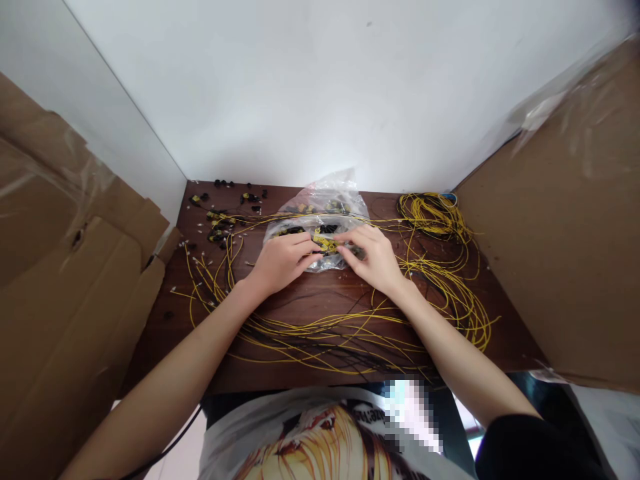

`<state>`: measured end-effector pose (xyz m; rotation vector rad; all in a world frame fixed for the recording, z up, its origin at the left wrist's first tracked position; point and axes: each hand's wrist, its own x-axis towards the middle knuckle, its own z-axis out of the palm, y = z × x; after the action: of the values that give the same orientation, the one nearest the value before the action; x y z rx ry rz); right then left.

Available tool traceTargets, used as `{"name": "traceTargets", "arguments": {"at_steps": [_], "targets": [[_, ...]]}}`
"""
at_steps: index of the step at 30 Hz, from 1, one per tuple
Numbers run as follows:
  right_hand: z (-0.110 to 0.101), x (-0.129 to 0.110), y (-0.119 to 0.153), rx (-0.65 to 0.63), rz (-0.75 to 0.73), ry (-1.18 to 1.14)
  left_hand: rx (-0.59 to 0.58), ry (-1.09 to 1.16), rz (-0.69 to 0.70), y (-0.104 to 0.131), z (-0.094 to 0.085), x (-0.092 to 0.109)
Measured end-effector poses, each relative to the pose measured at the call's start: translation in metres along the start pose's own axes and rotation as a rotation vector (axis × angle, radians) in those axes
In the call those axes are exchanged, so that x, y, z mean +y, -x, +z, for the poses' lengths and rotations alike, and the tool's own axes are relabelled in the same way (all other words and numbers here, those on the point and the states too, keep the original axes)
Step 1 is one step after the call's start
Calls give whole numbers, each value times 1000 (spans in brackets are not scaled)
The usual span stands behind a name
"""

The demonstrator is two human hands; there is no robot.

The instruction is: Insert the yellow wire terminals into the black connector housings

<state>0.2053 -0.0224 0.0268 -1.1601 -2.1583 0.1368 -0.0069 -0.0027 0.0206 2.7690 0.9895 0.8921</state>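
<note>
White wall (280, 87) behind, brown table (160, 340) below, left cardboard (75, 300) and right cardboard (565, 220) flanking you. Clear plastic bag (340, 190), crinkled and shiny, sits mid-table toward the wall, mouth facing you. Small yellow and black parts (327, 241) are heaped at its opening. Your left hand (287, 260) and right hand (370, 253) meet that heap from either side, fingers bent, tips at the parts; can't tell whether either pinches one. Yellow and black wires (325, 327) sweep along your front edge, more coiled at right. Loose connectors (217, 227) scatter back left. Wood shows between bag and front wires; both cardboards stand well apart from your hands.
</note>
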Motion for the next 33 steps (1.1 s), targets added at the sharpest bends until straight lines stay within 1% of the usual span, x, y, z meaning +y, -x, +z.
{"name": "traceTargets", "arguments": {"at_steps": [4, 6, 8, 14, 17, 20, 29, 33], "targets": [[0, -4, 0, -75, -92, 33, -7, 9, -1, 0, 0, 1], [0, -5, 0, -101, -104, 43, -12, 13, 0, 1, 0, 1], [1, -6, 0, -100, -87, 49, -16, 17, 7, 1, 1, 1], [1, -3, 0, -39, 11, 43, -4, 6, 14, 0, 2, 2], [1, -2, 0, -24, 36, 48, -7, 6, 11, 0, 2, 2], [0, -1, 0, -35, 25, 42, -13, 1, 7, 0, 1, 1], [0, -6, 0, -126, -87, -37, -19, 13, 2, 1, 1, 1], [2, -8, 1, -131, -52, -41, -25, 12, 9, 0, 1, 1]]}}
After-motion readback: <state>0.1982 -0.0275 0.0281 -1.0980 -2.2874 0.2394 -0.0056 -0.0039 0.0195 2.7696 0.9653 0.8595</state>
